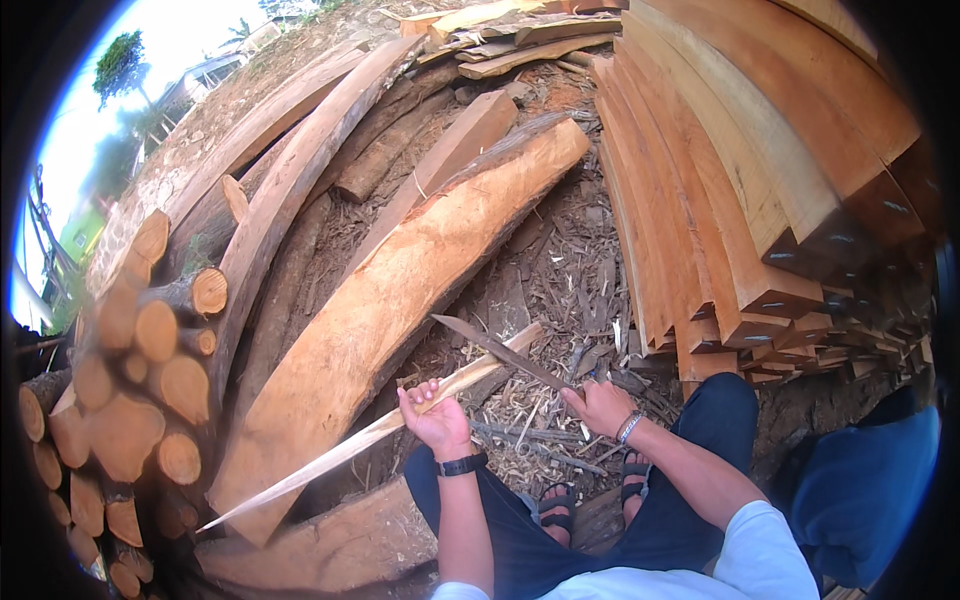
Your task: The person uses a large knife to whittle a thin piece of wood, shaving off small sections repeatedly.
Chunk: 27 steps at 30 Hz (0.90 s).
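Note:
My left hand (432, 412) grips a long thin pale strip of wood (340, 452) that slants from lower left to upper right. A black watch sits on that wrist. My right hand (600, 405) holds the handle of a long dark blade (495, 347), which points up and left and lies against the strip's upper end. A bracelet is on the right wrist. I am seated, in dark trousers and sandals (558, 508), with both feet on the chip-covered ground.
A big orange-faced slab log (390, 300) lies just beyond my hands. Stacked round logs (130, 390) stand at left. Sawn planks (740, 200) are piled at right. Bark and wood chips (560, 270) litter the ground. A blue object (870, 490) sits at lower right.

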### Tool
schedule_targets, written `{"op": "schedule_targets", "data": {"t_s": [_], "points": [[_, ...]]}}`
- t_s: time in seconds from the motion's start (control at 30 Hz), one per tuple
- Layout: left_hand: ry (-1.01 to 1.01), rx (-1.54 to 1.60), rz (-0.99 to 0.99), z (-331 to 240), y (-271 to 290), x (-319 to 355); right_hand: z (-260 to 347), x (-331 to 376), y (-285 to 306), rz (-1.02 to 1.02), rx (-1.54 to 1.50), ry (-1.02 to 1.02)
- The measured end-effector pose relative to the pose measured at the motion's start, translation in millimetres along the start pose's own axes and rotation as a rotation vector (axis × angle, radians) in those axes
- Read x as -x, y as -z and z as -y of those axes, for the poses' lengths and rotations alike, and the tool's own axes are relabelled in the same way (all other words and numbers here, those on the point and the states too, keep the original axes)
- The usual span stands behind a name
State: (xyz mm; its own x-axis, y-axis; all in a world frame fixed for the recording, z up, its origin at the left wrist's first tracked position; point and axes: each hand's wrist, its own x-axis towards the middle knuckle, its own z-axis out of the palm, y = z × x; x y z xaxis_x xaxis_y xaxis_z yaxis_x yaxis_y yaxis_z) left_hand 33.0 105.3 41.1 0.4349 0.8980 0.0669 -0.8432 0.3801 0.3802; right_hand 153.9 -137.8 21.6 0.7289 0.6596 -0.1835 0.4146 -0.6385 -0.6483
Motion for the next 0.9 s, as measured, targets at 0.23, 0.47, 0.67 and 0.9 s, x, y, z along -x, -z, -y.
{"op": "schedule_targets", "data": {"t_s": [0.23, 0.47, 0.67, 0.9], "points": [[-0.050, -0.040, -0.021, 6, -4, 2, -2, 3, -3, 0.059, -0.013, 0.086], [-0.039, -0.094, -0.010, 9, -10, 8, -6, -1, -10, 0.075, -0.009, 0.079], [-0.059, -0.092, 0.074, 5, -6, 5, -3, -5, -8, 0.031, -0.037, 0.032], [-0.080, -0.143, 0.035, 11, -15, 11, -7, -1, -13, 0.070, -0.007, 0.116]]}}
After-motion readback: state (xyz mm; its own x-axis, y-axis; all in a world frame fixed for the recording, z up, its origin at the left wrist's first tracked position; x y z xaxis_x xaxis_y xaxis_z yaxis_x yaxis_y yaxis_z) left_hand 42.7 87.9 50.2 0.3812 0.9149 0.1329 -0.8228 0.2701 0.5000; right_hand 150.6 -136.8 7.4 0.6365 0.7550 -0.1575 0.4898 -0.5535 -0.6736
